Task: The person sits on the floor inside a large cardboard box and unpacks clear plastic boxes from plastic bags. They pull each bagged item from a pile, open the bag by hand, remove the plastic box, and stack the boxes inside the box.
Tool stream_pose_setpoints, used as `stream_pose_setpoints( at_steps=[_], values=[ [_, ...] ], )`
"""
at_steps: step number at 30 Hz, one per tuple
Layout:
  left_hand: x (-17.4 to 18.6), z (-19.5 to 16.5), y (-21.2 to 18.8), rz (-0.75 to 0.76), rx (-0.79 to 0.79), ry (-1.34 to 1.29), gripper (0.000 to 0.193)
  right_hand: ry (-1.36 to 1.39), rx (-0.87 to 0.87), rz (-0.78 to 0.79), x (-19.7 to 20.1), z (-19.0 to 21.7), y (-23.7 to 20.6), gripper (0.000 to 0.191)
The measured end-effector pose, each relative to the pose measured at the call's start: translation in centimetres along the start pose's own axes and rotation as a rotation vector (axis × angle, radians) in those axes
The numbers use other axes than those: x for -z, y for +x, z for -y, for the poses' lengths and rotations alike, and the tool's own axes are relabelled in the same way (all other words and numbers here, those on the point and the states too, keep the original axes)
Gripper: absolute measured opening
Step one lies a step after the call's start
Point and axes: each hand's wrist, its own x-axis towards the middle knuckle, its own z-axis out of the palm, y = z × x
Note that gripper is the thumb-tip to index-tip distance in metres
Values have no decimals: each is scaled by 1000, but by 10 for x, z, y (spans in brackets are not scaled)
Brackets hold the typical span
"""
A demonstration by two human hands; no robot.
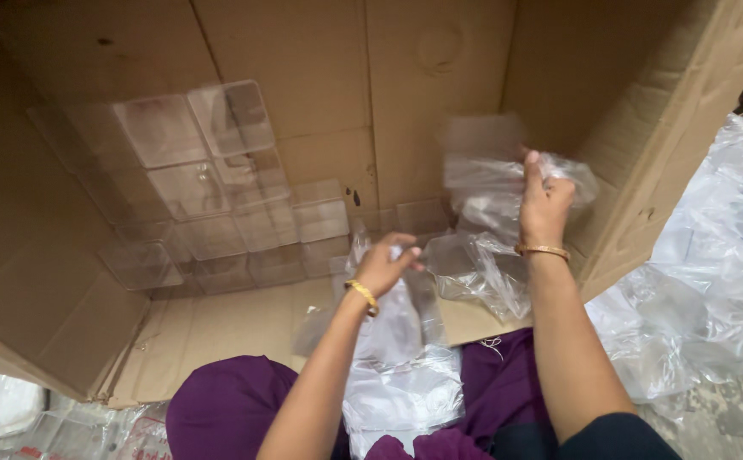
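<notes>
Evidently both hands are gripping flimsy, slippery plastic bags: left hand pinching one bag, right hand clutching another inside the cardboard box.

Clear boxes are stacked at the far left in the carton; plastic bags lie right of it.

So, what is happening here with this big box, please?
A person sits at a large cardboard box lying open on its side. The right hand grips a crinkled clear plastic bag inside the box, while the left hand holds another clear bag above the lap. Clear plastic containers are stacked against the box's back wall, and more loose plastic bags lie outside on the right.
</notes>
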Motion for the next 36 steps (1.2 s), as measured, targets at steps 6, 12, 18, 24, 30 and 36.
stream_pose_setpoints(
  at_steps=[6, 12, 18, 24, 30, 36],
  values=[
    [-34, -60, 5, 22, -148, 46, 107, -126, 125, 36, 36, -23, -41, 37],
    [-47, -104, 20, 41, -216, 352, 116, -579, 583, 350, 79, -4, -97, 104],
    [-56, -131, 45, 23, -267, 599, 106, -650, 353, 440, 55, -51, -147, 126],
    [-77, -127, 76, 0, -319, 690, 66, -504, 311, 291, 32, -115, -136, 86],
    [-85, -118, 80, -37, -435, 681, 27, -369, 376, 132, 42, -90, -100, 42],
    [-80, -131, 67, 50, -498, 594, 35, -291, 565, 254, 17, -63, -61, 43]
  ],
)
